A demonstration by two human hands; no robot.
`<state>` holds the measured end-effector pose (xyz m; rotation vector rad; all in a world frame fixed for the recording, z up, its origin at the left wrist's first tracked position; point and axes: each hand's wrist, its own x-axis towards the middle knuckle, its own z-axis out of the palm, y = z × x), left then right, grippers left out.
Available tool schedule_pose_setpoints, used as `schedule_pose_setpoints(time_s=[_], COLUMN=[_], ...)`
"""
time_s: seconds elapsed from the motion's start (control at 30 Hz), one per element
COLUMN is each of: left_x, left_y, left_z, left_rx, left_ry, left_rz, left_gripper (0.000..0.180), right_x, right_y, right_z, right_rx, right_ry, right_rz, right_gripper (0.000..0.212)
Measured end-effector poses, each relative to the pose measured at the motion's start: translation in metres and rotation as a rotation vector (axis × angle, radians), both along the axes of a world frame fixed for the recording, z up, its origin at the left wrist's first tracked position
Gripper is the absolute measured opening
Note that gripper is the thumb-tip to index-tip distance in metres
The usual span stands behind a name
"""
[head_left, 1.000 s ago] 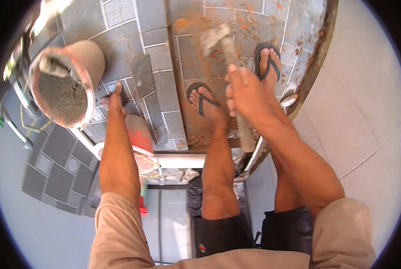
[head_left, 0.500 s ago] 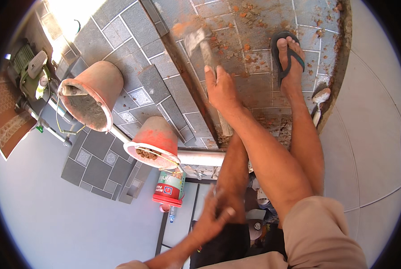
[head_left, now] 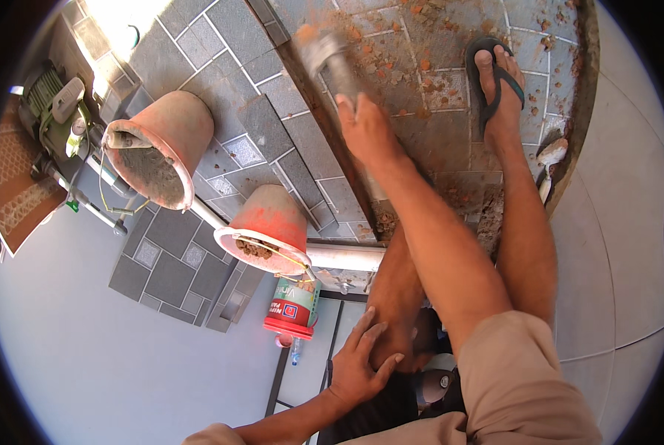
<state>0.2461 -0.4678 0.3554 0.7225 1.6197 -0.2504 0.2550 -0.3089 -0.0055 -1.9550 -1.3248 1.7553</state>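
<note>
My right hand (head_left: 373,133) is wrapped round the handle of a hammer (head_left: 323,53), whose head is smeared by motion. Just beyond the head lies an orange lump (head_left: 307,33), perhaps a piece of brick, at the edge of the dusty tiled floor (head_left: 451,137). Orange and brown crumbs are scattered across these tiles. My left hand (head_left: 362,365) rests on my bent left knee, its fingers spread and nothing in them. A sandalled foot (head_left: 497,89) of mine stands to the right of the hammer.
A bucket of grey mortar (head_left: 170,141) and a reddish bucket with brown lumps (head_left: 273,222) stand at left. A dark ledge (head_left: 324,126) runs beside the hammer. A trowel (head_left: 549,165) lies near the right border. A paint pail (head_left: 291,308) and a green machine (head_left: 50,104) are farther left.
My left hand has come down onto my left knee. The hammer stays in my right hand, its head still near the orange lump. The whole view has shifted slightly.
</note>
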Motion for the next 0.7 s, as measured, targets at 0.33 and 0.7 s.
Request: schedule_pose_setpoints(time_s=[0.33,0.7], left_x=[-0.003,-0.008], left_y=[-0.016,-0.02], left_z=[-0.002,-0.002], left_rx=[0.026,0.012], left_ry=[-0.017,-0.034], left_rz=[0.074,0.057], left_gripper=[0.06,0.06], right_x=[-0.006,-0.012], right_y=[-0.002,-0.001], right_z=[0.006,0.002], right_rx=[0.004,0.045], right_ry=[-0.021,-0.1], right_rz=[0.042,0.191], right_gripper=[0.044,0.043])
